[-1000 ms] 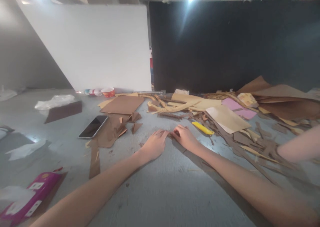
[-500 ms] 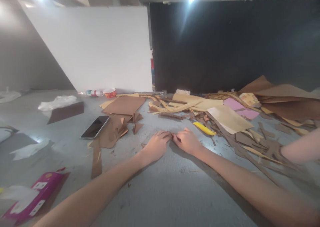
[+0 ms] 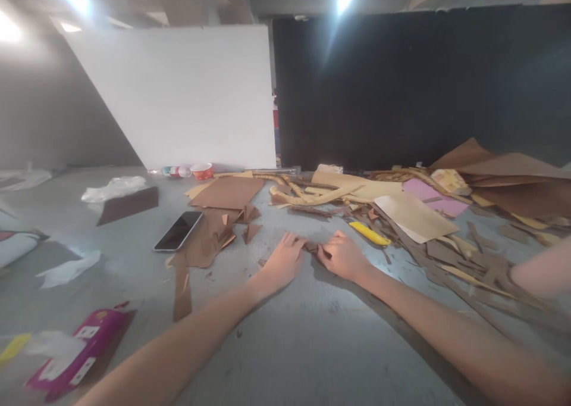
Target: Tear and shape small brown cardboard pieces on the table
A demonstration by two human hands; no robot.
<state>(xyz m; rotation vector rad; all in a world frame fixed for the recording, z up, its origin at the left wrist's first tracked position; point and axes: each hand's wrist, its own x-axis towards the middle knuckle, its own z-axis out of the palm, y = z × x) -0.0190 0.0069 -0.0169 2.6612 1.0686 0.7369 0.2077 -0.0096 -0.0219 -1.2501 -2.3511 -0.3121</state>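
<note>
A small brown strip (image 3: 311, 247), apparently leather or card, spans the narrow gap between my two hands just above the grey table. My left hand (image 3: 285, 259) has its fingers closed on the strip's left end, the fingertips pointing right. On the other end my right hand (image 3: 344, 256) pinches with thumb and curled forefinger. Most of the strip is hidden by the fingers. A yellow cutter knife (image 3: 369, 233) lies just beyond my right hand. Small brown scraps (image 3: 252, 233) rest beyond my left hand.
A smartphone (image 3: 179, 231) lies on brown sheets at left, near a magenta soft pack (image 3: 84, 349). Tan sheets (image 3: 414, 215) and brown offcuts (image 3: 450, 254) cover the right side. Another person's forearm (image 3: 542, 269) reaches in there. White and black panels (image 3: 401, 90) stand behind.
My hands have drawn slightly apart, so more of the brown strip shows between them. The whole view has shifted, with things now sitting a little lower and further right.
</note>
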